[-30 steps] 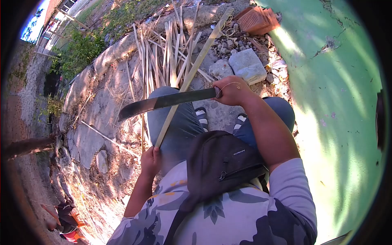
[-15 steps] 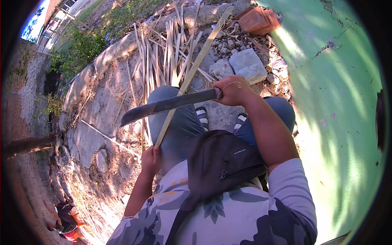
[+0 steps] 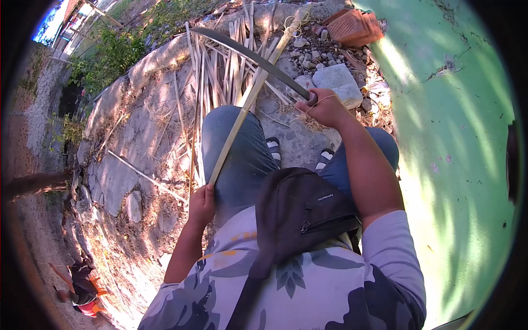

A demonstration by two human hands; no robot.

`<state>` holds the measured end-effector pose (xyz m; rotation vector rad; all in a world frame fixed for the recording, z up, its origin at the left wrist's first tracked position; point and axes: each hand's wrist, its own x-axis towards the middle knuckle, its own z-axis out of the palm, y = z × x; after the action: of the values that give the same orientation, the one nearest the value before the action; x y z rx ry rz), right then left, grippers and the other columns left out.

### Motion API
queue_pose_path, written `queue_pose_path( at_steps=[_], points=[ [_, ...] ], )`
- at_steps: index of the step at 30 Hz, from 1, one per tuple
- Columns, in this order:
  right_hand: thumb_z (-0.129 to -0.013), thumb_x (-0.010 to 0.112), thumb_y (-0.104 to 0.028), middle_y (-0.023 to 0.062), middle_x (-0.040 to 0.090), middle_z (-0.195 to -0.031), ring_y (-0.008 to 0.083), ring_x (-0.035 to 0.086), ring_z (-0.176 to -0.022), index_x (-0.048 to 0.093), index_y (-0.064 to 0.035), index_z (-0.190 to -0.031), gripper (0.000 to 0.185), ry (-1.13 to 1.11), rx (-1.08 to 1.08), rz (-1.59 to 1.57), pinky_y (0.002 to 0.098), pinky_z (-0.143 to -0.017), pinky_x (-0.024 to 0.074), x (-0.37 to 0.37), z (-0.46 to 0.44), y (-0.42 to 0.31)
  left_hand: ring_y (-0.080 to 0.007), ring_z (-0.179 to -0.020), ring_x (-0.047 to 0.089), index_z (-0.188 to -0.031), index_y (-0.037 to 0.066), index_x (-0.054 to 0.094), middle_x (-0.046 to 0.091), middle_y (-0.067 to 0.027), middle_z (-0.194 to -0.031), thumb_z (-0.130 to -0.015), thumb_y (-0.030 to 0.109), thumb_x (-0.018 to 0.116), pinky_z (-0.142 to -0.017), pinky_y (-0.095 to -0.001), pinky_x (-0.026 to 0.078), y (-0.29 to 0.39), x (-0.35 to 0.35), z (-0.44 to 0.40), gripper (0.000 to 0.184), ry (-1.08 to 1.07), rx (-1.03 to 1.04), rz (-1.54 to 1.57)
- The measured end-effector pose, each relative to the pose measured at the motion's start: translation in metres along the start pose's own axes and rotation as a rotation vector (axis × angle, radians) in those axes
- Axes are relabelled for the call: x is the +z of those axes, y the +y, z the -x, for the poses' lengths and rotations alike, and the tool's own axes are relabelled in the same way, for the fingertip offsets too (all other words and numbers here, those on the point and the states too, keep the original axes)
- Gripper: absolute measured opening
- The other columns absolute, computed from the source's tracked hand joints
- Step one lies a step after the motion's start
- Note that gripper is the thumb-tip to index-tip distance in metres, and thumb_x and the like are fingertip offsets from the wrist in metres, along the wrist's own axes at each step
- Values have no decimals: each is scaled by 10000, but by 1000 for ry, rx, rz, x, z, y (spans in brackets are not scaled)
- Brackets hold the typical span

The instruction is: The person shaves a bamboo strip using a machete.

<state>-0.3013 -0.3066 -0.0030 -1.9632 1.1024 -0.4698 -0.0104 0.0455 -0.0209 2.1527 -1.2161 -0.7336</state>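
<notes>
My left hand (image 3: 202, 205) is closed on the near end of a long, pale bamboo strip (image 3: 234, 136), which slants up and away over my left knee. My right hand (image 3: 325, 108) grips the handle of a machete (image 3: 237, 48). Its long dark blade points up to the left and crosses the strip toward the far end. Thin curled shavings (image 3: 293, 23) hang about the strip's far tip. Beyond my knees lies a loose pile of split bamboo strips (image 3: 223, 69).
A pale stone block (image 3: 336, 83) and gravel lie ahead, with stacked orange roof tiles (image 3: 353, 27) behind them. The green painted surface (image 3: 451, 165) runs along the right. A black bag (image 3: 302, 206) rests on my front. Another person (image 3: 82, 286) is at lower left.
The machete has moved forward along the strip, from near my knee toward its far end, and its blade now angles upward. My left hand still holds the strip.
</notes>
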Motion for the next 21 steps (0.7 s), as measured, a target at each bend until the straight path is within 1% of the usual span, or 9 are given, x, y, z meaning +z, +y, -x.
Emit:
queue_pose_path(
  at_steps=[3,5,9,10,13,16,19,21],
  points=[
    [-839,778,-367,132,712,-817,343,700,-790,701,-94,-945,303,136,-33,118,448,-720,538,-6,3,-4,-189,-515,476,-854,8,620,485,-79,-552,-1085,435,445,-512,-378,374,-5,1,1,516,10,8,21],
    [-841,760,-354,128,716,-821,345,707,-810,697,-111,-927,264,77,-128,315,459,-732,546,-14,7,-14,-202,-519,478,-830,10,599,496,-91,-563,-1086,432,447,-519,-384,382,-3,1,1,516,34,35,53],
    [-848,727,-327,125,724,-841,347,717,-851,692,-139,-900,198,-60,-251,633,481,-763,559,-8,21,-27,-214,-541,492,-804,14,546,508,-106,-590,-1088,433,443,-540,-394,399,15,0,3,516,66,17,-17],
    [-861,708,-326,122,727,-832,342,722,-856,709,-145,-934,194,-93,-267,610,483,-784,558,-5,23,-28,-221,-546,496,-804,15,538,510,-111,-596,-1088,433,442,-544,-396,402,18,0,2,515,59,9,-20],
    [-868,710,-320,128,739,-869,328,727,-879,721,-148,-976,204,-142,-88,564,469,-813,560,-7,13,-21,-247,-559,512,-819,13,535,517,-123,-611,-1090,431,438,-554,-402,409,14,0,2,507,36,-3,-21],
    [-874,711,-324,132,748,-942,323,727,-917,727,-158,-1009,215,-98,99,210,460,-837,560,-13,-5,2,-281,-563,526,-827,11,540,524,-137,-618,-1091,428,430,-560,-409,415,18,-2,-2,505,21,15,-23],
    [-861,739,-330,135,750,-988,329,723,-931,721,-126,-996,245,-96,60,221,461,-832,563,-18,-2,-2,-311,-564,544,-825,9,543,536,-154,-618,-1088,436,429,-564,-419,423,24,-9,-1,514,14,29,-48],
    [-843,761,-335,138,752,-972,329,723,-932,719,-96,-978,278,-167,-16,384,458,-838,563,-13,4,-10,-327,-570,562,-824,9,547,550,-167,-621,-1082,449,435,-569,-428,430,25,-10,-1,522,13,31,-76]
  ],
)
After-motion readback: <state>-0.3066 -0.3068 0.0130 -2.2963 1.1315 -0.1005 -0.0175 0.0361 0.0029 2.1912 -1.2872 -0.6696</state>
